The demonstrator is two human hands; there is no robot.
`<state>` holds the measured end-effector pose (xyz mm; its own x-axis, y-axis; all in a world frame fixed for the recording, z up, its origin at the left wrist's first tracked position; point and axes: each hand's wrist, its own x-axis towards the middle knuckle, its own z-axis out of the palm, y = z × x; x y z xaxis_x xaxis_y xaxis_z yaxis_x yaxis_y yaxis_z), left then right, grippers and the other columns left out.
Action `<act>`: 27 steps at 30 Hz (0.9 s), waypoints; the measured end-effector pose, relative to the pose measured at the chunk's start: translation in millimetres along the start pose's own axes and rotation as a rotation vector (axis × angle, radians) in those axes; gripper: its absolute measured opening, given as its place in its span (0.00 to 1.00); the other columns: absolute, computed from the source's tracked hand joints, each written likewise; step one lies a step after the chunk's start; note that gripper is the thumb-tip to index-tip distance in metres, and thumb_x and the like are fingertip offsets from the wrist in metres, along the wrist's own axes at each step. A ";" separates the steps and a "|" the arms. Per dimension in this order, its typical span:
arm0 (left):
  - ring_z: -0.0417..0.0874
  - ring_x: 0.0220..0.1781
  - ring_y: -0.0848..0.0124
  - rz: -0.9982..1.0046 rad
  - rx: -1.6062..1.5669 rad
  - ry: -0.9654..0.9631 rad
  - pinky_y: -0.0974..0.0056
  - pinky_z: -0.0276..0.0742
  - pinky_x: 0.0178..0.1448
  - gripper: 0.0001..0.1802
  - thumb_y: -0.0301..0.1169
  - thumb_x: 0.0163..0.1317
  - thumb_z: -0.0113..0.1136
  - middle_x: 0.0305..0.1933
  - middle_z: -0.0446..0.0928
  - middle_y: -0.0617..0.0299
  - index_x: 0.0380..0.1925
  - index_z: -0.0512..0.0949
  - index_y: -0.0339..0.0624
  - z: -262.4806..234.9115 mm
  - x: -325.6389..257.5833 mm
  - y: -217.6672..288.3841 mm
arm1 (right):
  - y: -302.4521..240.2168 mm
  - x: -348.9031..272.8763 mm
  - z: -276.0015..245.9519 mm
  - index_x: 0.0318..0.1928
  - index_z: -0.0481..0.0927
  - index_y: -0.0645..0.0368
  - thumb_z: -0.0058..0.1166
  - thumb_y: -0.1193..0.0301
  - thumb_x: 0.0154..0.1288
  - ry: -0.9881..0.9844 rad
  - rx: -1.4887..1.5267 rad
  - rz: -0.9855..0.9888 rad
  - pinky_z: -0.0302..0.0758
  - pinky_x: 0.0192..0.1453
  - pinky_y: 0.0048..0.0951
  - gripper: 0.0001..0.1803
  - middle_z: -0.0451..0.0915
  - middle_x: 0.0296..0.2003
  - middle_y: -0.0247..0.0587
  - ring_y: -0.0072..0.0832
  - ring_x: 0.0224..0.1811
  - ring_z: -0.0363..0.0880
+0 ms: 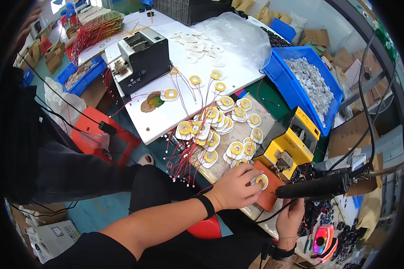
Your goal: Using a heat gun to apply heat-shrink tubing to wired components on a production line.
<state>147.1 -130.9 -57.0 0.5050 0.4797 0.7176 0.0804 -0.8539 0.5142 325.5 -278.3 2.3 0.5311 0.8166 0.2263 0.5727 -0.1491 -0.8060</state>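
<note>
My left hand (238,187) is closed on a round disc (261,181) with a white base and a yellow ring, pinched at its edge above an orange-brown pad (267,197). My right hand (290,220) is up against the underside of a black cylindrical corded tool (314,187) and appears to grip it; the tool hides part of the fingers. The tool's thin tip points left, close to the disc. Beyond my left hand, several similar discs (211,114) lie heaped and scattered, their thin red wires (188,161) trailing off toward me.
A yellow machine (285,150) stands beside the pad. Further off are a black-and-silver machine (146,60), white discs (195,47), a plastic bag (238,38) and a blue bin (280,67) of white parts. A red stool (92,130) is at left; a glowing device (322,240) lies at lower right.
</note>
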 end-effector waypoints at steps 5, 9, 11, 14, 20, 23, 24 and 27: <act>0.80 0.59 0.53 -0.006 -0.031 -0.013 0.53 0.82 0.58 0.14 0.33 0.56 0.71 0.59 0.81 0.57 0.44 0.85 0.49 -3.9 -2.8 -3.5 | 12.8 -1.4 9.3 0.56 0.77 0.72 0.41 0.90 0.71 0.012 -0.118 0.065 0.78 0.60 0.32 0.17 0.84 0.48 0.50 0.34 0.51 0.85; 0.80 0.59 0.54 -0.012 -0.046 -0.016 0.53 0.83 0.57 0.14 0.33 0.56 0.71 0.59 0.80 0.57 0.42 0.85 0.48 -1.9 -2.6 -3.5 | 14.1 -1.6 16.6 0.52 0.78 0.70 0.40 0.91 0.72 0.025 -0.206 0.021 0.78 0.58 0.30 0.16 0.83 0.47 0.45 0.29 0.49 0.83; 0.80 0.58 0.54 -0.019 -0.053 -0.019 0.53 0.82 0.57 0.14 0.34 0.55 0.72 0.58 0.80 0.57 0.43 0.85 0.48 -2.6 -1.5 -3.1 | 14.8 -1.7 18.8 0.53 0.78 0.71 0.43 0.90 0.73 0.031 -0.231 0.078 0.79 0.58 0.30 0.14 0.83 0.47 0.46 0.31 0.49 0.84; 0.80 0.58 0.55 -0.021 -0.053 -0.014 0.54 0.83 0.57 0.14 0.34 0.55 0.72 0.58 0.80 0.57 0.43 0.86 0.48 -2.1 -0.8 -3.3 | 6.6 -5.4 27.4 0.56 0.77 0.72 0.44 0.89 0.73 0.108 -0.114 0.145 0.79 0.60 0.31 0.15 0.84 0.51 0.48 0.31 0.53 0.84; 0.81 0.58 0.55 -0.028 -0.046 -0.020 0.54 0.83 0.56 0.14 0.34 0.56 0.72 0.57 0.81 0.57 0.43 0.86 0.49 -3.9 -0.8 -3.4 | -6.2 -6.3 37.0 0.55 0.81 0.74 0.48 0.87 0.72 0.134 -0.242 0.115 0.82 0.59 0.32 0.15 0.88 0.47 0.51 0.33 0.51 0.88; 0.81 0.58 0.55 -0.024 -0.040 -0.015 0.54 0.83 0.56 0.14 0.34 0.57 0.71 0.57 0.81 0.57 0.44 0.86 0.49 -2.1 -2.2 -2.3 | -0.1 -8.8 39.2 0.52 0.82 0.75 0.49 0.87 0.71 0.121 -0.288 0.060 0.83 0.57 0.34 0.13 0.89 0.44 0.51 0.35 0.48 0.90; 0.81 0.58 0.55 -0.024 -0.033 -0.012 0.54 0.82 0.56 0.14 0.35 0.57 0.71 0.57 0.81 0.57 0.44 0.86 0.49 -2.0 -2.3 -2.4 | 2.7 -9.6 39.4 0.52 0.82 0.75 0.48 0.87 0.71 0.100 -0.321 0.055 0.83 0.57 0.34 0.14 0.89 0.44 0.51 0.35 0.48 0.90; 0.81 0.58 0.54 -0.019 -0.031 -0.016 0.53 0.82 0.55 0.14 0.35 0.58 0.70 0.57 0.81 0.57 0.44 0.86 0.49 -3.7 -1.7 -1.8 | 5.1 -9.4 38.2 0.53 0.81 0.75 0.45 0.86 0.72 0.087 -0.294 0.041 0.83 0.56 0.35 0.14 0.89 0.44 0.51 0.35 0.47 0.89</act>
<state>142.9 -129.4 -57.3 0.5177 0.4922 0.6998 0.0637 -0.8378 0.5422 299.6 -265.4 -24.8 0.6018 0.7575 0.2532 0.6992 -0.3465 -0.6253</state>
